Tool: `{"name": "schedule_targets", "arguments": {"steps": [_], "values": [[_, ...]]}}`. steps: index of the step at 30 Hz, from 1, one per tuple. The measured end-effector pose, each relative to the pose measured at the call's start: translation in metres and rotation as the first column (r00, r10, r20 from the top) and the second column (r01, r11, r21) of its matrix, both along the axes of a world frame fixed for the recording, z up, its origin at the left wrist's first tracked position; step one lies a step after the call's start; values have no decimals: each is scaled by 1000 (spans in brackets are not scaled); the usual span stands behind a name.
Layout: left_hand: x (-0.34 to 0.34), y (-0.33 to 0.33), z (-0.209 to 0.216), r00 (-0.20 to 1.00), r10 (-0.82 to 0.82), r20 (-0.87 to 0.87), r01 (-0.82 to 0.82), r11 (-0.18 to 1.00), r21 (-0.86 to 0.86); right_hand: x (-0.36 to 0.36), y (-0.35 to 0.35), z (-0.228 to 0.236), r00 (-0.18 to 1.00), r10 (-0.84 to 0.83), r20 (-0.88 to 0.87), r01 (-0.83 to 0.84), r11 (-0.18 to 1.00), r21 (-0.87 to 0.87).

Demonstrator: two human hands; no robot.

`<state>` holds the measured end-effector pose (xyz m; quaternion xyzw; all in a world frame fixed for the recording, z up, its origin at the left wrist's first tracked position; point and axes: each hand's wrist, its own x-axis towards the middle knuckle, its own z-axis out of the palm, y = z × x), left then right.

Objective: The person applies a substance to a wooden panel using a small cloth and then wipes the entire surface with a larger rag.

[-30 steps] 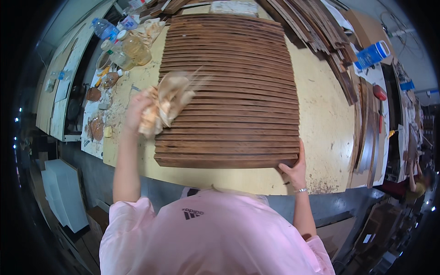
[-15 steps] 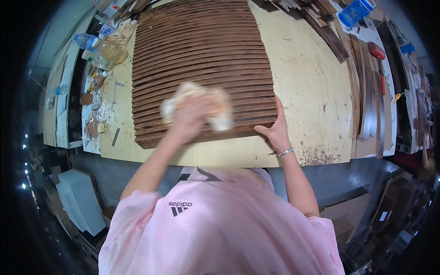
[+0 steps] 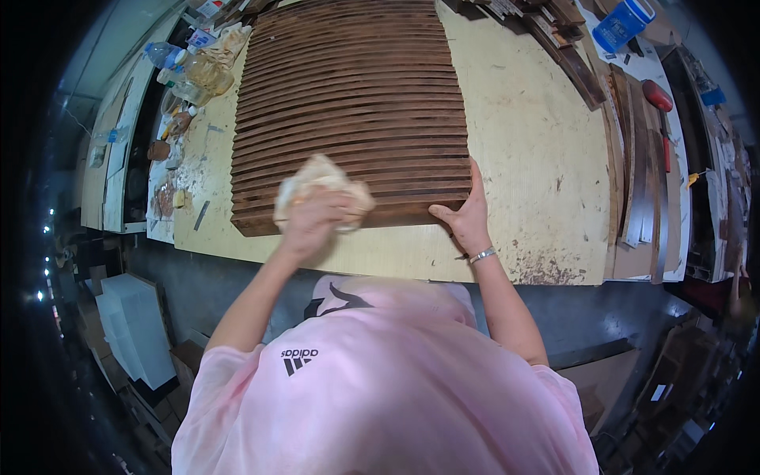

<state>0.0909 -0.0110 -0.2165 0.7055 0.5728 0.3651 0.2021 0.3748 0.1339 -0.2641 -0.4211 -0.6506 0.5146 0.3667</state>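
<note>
A dark brown slatted wooden panel point(image 3: 352, 103) lies on the pale worktable, its many ridges running from side to side. My left hand point(image 3: 315, 220) is closed on a crumpled, whitish stained rag point(image 3: 318, 176). The rag presses on the ridges by the panel's near edge, left of its middle, and covers that part. At the near right corner, my right hand point(image 3: 465, 218) grips the panel, thumb against the front edge and fingers along the right side. A metal bracelet point(image 3: 481, 255) circles the right wrist.
Plastic bottles point(image 3: 207, 75) and a bunched cloth point(image 3: 231, 43) stand along the table's left side. Long wooden strips point(image 3: 629, 158) lie at the right, near a red-handled tool point(image 3: 659, 96). A blue tub point(image 3: 624, 25) sits far right. More dark wood pieces point(image 3: 566, 59) are piled at the back.
My left hand and the rag have moved left and toward the panel's near edge. My right hand keeps its hold on the corner. The whole view has tilted a little.
</note>
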Motion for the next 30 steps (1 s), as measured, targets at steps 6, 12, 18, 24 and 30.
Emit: {"name": "schedule_targets", "arguments": {"steps": [6, 12, 18, 24, 30], "values": [[33, 59, 62, 309, 510, 802, -334, 848, -411, 0, 1, 3, 999, 46, 25, -46, 999, -20], [112, 71, 21, 916, -144, -374, 150, 989, -15, 24, 22, -25, 944, 325, 64, -300, 920, -251], [1, -29, -8, 854, 189, -484, -192, 980, 43, 15, 14, 15, 945, 98, 311, -135, 986, 98], [115, 55, -3, 955, 13, -296, -8, 1000, 19, 18, 15, -5, 959, 149, 242, -176, 980, 94], [16, -4, 7, 901, 241, -362, -209, 970, 125, 17, 16, 18, 938, 107, 329, -158, 979, 131]]}}
